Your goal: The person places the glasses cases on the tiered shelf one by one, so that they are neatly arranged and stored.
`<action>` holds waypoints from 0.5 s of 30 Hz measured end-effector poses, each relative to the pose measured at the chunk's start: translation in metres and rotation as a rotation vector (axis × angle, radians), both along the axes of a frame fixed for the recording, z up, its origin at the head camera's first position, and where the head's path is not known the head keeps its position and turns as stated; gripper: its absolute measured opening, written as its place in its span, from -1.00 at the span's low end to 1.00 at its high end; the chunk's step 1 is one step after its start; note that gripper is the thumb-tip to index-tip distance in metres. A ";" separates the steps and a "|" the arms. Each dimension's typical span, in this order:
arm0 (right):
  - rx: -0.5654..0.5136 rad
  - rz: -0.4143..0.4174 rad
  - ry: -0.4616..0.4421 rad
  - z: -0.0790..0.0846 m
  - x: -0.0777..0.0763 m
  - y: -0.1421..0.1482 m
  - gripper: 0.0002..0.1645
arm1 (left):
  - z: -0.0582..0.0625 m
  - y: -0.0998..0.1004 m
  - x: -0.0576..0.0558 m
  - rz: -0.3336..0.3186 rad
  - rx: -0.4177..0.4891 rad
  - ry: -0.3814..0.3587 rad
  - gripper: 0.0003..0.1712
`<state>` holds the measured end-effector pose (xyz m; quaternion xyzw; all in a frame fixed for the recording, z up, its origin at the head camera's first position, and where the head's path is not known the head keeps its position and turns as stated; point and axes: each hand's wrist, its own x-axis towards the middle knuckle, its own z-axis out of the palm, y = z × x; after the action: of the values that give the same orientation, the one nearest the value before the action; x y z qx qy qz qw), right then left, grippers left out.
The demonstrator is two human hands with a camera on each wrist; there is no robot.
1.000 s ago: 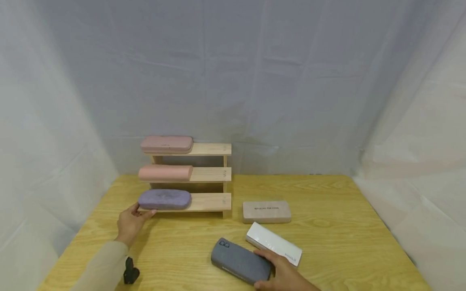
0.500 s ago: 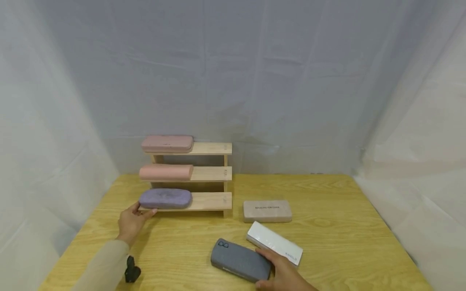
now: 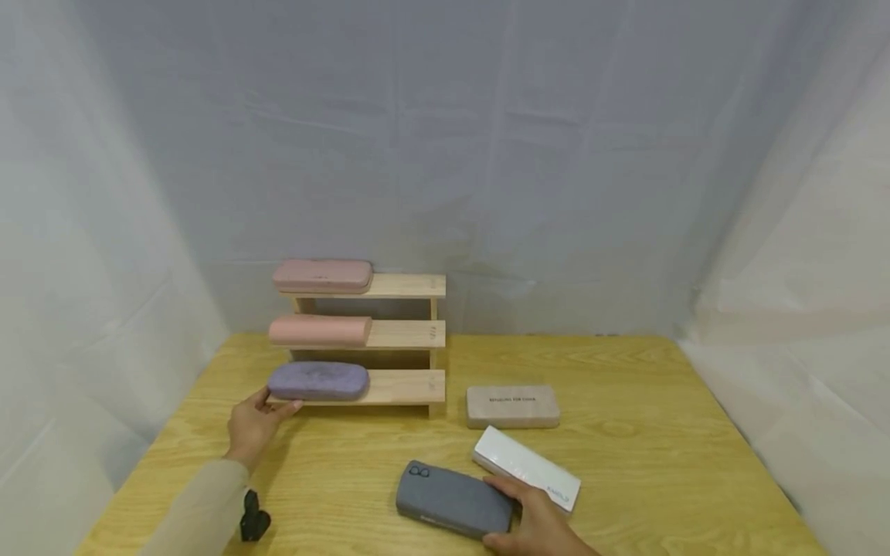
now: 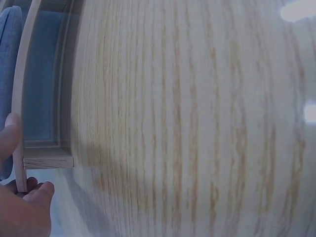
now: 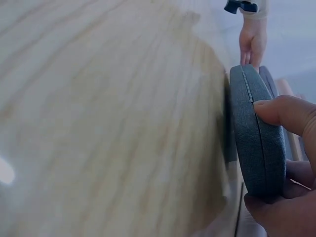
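My right hand (image 3: 538,525) grips a dark grey glasses case (image 3: 453,500) by its right end, close over the table. In the right wrist view, the thumb lies along the seam of the grey glasses case (image 5: 256,143) and the fingers curl round its lower end. At the left end of the wooden rack's lowest shelf (image 3: 406,386), my left hand (image 3: 253,428) pinches the board, thumb at the front edge. On that shelf lies a purple glasses case (image 3: 318,381), just beside the left fingers. The left wrist view has the left hand (image 4: 24,212) wrapped about the shelf end.
A salmon glasses case (image 3: 320,330) rests on the middle shelf, a dusty pink one (image 3: 323,276) on the top shelf. Right of the rack lie a beige glasses case (image 3: 512,407) and a white glasses case (image 3: 526,467), the latter partly behind the right hand. White sheets hang around the table.
My right hand has shifted the grey glasses case slightly to the left. The left hand keeps its hold on the shelf end.
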<state>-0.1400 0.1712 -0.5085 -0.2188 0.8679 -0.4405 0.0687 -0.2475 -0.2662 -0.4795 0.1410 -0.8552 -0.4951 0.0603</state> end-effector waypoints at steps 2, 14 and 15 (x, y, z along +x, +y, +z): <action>-0.024 -0.007 -0.031 0.004 -0.001 -0.003 -0.14 | 0.000 0.000 0.000 -0.005 0.004 -0.001 0.05; -0.178 -0.007 -0.026 0.045 -0.027 -0.016 -0.11 | -0.002 -0.002 -0.001 -0.008 -0.012 0.008 0.08; -0.188 -0.008 -0.029 0.048 -0.029 -0.017 -0.11 | -0.002 -0.001 -0.001 -0.007 -0.019 0.009 0.07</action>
<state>-0.1690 0.1546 -0.4607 -0.2145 0.8224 -0.5236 0.0589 -0.2483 -0.2675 -0.4814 0.1354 -0.8599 -0.4879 0.0638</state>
